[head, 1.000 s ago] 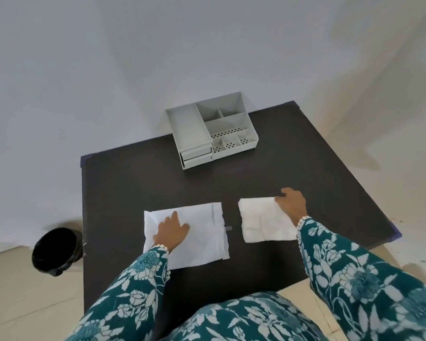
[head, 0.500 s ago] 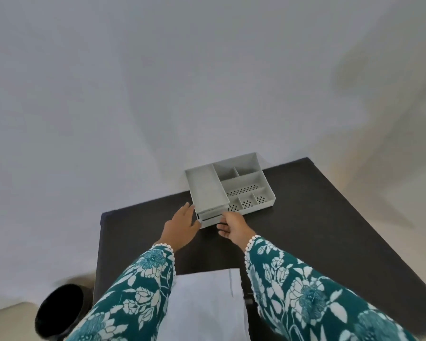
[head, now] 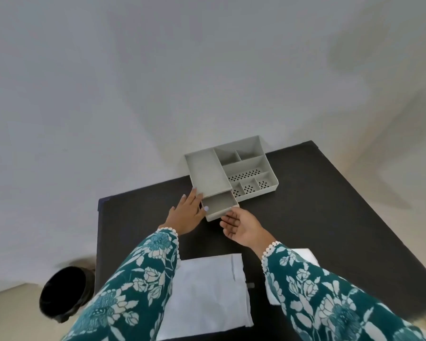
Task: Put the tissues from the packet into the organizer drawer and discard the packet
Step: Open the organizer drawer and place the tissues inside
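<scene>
A grey organizer (head: 208, 172) stands at the far edge of the dark table (head: 335, 217). Its top drawer (head: 219, 204) is pulled out toward me and looks empty. My left hand (head: 186, 214) lies flat against the organizer's left side, thumb on the drawer's edge. My right hand (head: 244, 226) is palm up, with its fingertips hooked on the drawer's front. The flat white packet (head: 207, 294) lies on the near part of the table between my arms. The white stack of tissues (head: 305, 254) lies to its right, mostly hidden by my right sleeve.
A black round bin (head: 61, 294) stands on the floor left of the table. The organizer's right half has open compartments (head: 246, 166), some with perforated floors. A plain wall rises right behind the table.
Both hands left the packet and tissues and reached the organizer. Since half a second ago the drawer has slid out toward me with my right hand on its front.
</scene>
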